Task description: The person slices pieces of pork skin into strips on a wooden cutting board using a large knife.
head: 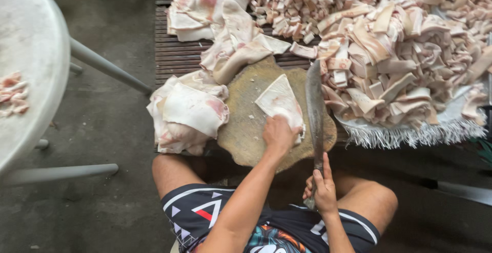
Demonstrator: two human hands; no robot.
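Two hands are showing: one left hand (279,134) and one right hand (323,187). One long knife (314,110), one round chopping block (245,125) and one white table (31,53) are appearing. The cut pieces (394,58) are lying too heaped for counting.
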